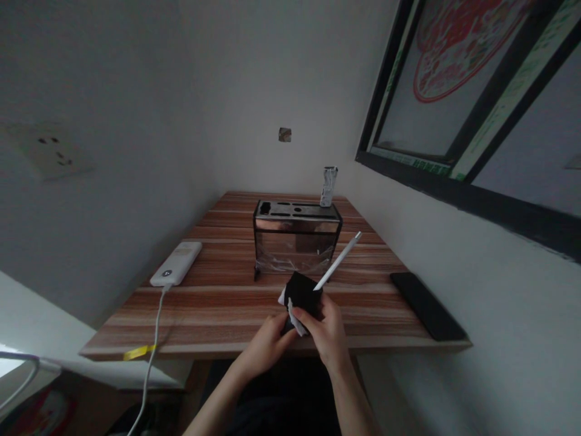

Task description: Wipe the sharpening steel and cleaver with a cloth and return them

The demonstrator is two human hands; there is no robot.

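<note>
Close to the front edge of the table, a small black block-like thing (297, 290) is held up between both hands. My left hand (265, 346) is closed on its lower left part, the fingertips partly hidden. My right hand (330, 330) grips it from the right, the thumb pressing a crumpled white tissue (297, 321) against its face. A thin white stick (338, 260) slants up to the right from the block's upper right edge. Whether it is fixed there or held by right fingers behind, I cannot tell.
Behind the hands stands a metal-topped box with clear sides (297, 233), a silvery upright piece (328, 186) on its top. A white power bank (177, 264) with a white cable (157, 330) lies left. On the right rests a black phone (426, 306). Walls border the wood-grain table (218, 303).
</note>
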